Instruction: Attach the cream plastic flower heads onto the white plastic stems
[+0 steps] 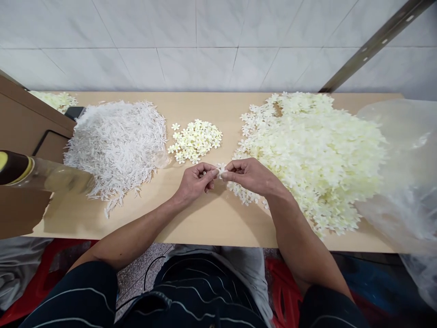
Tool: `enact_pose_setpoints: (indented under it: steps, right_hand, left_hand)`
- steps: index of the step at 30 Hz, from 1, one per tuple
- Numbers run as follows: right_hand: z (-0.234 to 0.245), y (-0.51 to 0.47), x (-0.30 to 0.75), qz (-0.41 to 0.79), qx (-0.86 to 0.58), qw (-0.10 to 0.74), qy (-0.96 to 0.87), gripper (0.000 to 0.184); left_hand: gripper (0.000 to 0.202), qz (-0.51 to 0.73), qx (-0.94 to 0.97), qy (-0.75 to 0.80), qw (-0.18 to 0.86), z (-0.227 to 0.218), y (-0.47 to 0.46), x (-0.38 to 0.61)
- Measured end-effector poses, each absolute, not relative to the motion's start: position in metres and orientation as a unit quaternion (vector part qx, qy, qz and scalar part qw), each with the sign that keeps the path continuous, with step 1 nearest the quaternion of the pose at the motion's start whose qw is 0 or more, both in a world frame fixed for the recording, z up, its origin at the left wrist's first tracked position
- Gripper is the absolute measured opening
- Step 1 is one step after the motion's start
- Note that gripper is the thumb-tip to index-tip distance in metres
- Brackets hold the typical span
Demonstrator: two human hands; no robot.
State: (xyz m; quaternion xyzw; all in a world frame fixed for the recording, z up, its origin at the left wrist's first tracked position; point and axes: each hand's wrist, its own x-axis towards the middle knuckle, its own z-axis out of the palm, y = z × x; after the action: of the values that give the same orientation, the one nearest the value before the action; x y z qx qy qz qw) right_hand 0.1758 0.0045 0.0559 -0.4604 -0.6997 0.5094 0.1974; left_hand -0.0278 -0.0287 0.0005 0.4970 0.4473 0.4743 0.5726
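Note:
Both my hands meet over the middle of the table, pinching one small white artificial flower (221, 170) between them. My left hand (197, 180) grips its left side between thumb and forefinger. From the right, my right hand (251, 175) holds the other side in a like pinch. Just beyond them lies a small heap of cream flowers (197, 140). A large mound of pale yellow-white flowers (314, 155) spreads beside my right hand and forearm. Farther left is a big pile of thin white stem-like pieces (119, 141). Whether a stem piece is in my fingers is hidden.
A clear bottle (51, 174) with a dark and yellow cap juts in at the left, by a brown cardboard box (30, 118). A clear plastic bag (406, 168) lies at the right. Behind the table (205, 223) rises a tiled wall (177, 64) with a slanting metal post (372, 48).

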Motion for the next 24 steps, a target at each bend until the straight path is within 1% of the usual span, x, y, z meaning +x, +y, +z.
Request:
enact_pose_setpoints:
  steps: [5, 10, 13, 16, 20, 22, 24]
  right_hand:
    - [0.056, 0.004, 0.173, 0.498, -0.456, 0.201, -0.710, 0.040]
    - [0.051, 0.006, 0.173, 0.491, -0.486, 0.253, -0.677, 0.039]
    - [0.054, 0.007, 0.179, 0.478, -0.511, 0.275, -0.659, 0.037]
    - [0.063, 0.006, 0.188, 0.426, -0.536, 0.267, -0.678, 0.034]
    - [0.077, 0.004, 0.196, 0.319, -0.560, 0.252, -0.722, 0.029]
    - [0.081, 0.003, 0.199, 0.278, -0.565, 0.235, -0.740, 0.029]
    - [0.082, 0.003, 0.202, 0.238, -0.566, 0.207, -0.762, 0.032]
  left_hand:
    - [0.034, 0.467, 0.491, 0.452, 0.580, 0.002, -0.028, -0.029]
    - [0.033, 0.469, 0.482, 0.441, 0.594, 0.001, -0.027, -0.029]
    - [0.028, 0.490, 0.449, 0.424, 0.615, -0.001, -0.025, -0.030]
    - [0.021, 0.521, 0.404, 0.411, 0.629, -0.003, -0.020, -0.032]
    - [0.018, 0.549, 0.379, 0.420, 0.615, -0.002, -0.015, -0.034]
    - [0.018, 0.550, 0.388, 0.425, 0.605, 0.000, -0.014, -0.033]
    - [0.023, 0.549, 0.399, 0.425, 0.599, 0.002, -0.015, -0.032]
